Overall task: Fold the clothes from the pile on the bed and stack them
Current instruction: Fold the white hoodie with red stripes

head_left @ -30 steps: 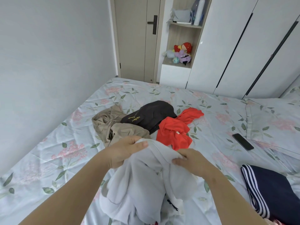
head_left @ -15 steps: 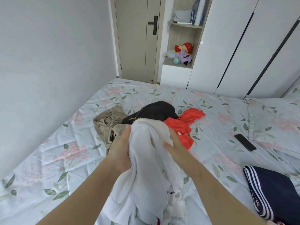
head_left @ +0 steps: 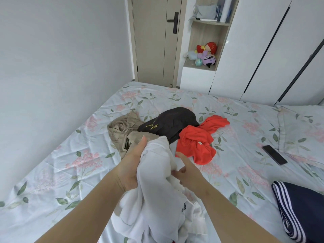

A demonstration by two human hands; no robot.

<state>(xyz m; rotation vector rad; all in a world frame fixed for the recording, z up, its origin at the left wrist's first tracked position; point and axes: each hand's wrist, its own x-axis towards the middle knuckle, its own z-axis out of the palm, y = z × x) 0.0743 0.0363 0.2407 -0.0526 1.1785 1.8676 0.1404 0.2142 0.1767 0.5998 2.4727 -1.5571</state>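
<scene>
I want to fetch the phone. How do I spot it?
Look at the flowery bed, toward the pillow on its right side. The phone lies flat beside that pillow's edge. It is the only thin black slab; everything around it is cloth.

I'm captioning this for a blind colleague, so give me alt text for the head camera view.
A person's left hand and right hand hold a white garment over a floral bed. Beyond lie a tan garment, a black garment and a red garment in a pile; a phone and a navy striped garment lie to the right.
</scene>
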